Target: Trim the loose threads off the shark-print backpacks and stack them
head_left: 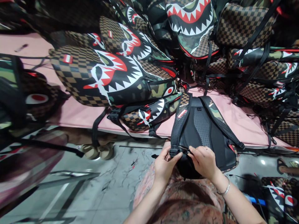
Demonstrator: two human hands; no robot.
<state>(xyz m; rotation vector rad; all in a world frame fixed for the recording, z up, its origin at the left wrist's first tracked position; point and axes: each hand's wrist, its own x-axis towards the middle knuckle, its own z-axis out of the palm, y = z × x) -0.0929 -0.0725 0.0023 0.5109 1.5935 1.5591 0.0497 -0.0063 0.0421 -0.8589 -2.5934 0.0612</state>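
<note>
A black backpack (195, 130) rests at the pink table's front edge and over my lap, its padded back panel and two shoulder straps facing up. My left hand (163, 163) is closed on the lower end of the left-side shoulder strap (177, 135), by its black buckle (173, 151). Beside it, my right hand (203, 161) pinches a small dark, shiny piece near that buckle; its exact kind is hidden by the fingers. The other shoulder strap (221, 123) lies loose across the panel, with a camouflage patch on its upper part.
Checkered backpacks with shark mouths (112, 77) are piled on the pink table (224, 102), leaning close on the left and behind. More bags (277, 194) sit at lower right. A dark metal frame (70, 180) and beige shoes (98, 151) are on the floor at left.
</note>
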